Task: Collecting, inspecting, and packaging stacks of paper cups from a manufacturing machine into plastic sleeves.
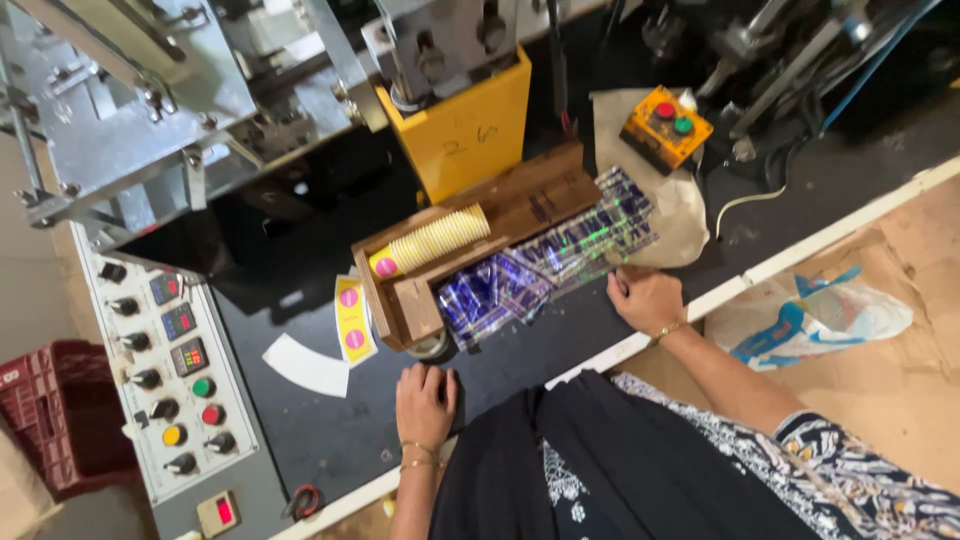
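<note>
The foil sheets (545, 265) are glossy blue-purple strips with a holographic sheen (green and white glints run across them), fanned in a loose, overlapping pile. They lie on the dark tabletop (330, 430), slanting from beside the wooden tray (530, 195) toward the brown paper (680, 215).

The right hand (648, 298) rests at the pile's near edge, fingers curled down onto the foil; whether they pinch a sheet cannot be told. A thin gold bangle circles that wrist.

The left hand (424, 400) lies palm down on the tabletop, fingers bent over a small dark object (447, 385) that is mostly hidden; two bangles sit on the wrist.

The tray is plain brown wood, rectangular, with low walls. In it lies a ribbed stack of pale yellow paper cups (432, 242) on its side, with a pink spot on its end. Just beside the tray sit curved yellow cup blanks (352, 320) with pink dots, and a curved white paper blank (305, 367) lies near them.

Behind stands a yellow metal block (470, 120) under grey steel machinery. At the left runs a pale control panel (165, 380) with black knobs, red displays and coloured round buttons. An orange button box (666, 127) sits on the brown paper. A crumpled blue-and-white plastic bag (820, 315) lies on the plywood floor (900, 400).
</note>
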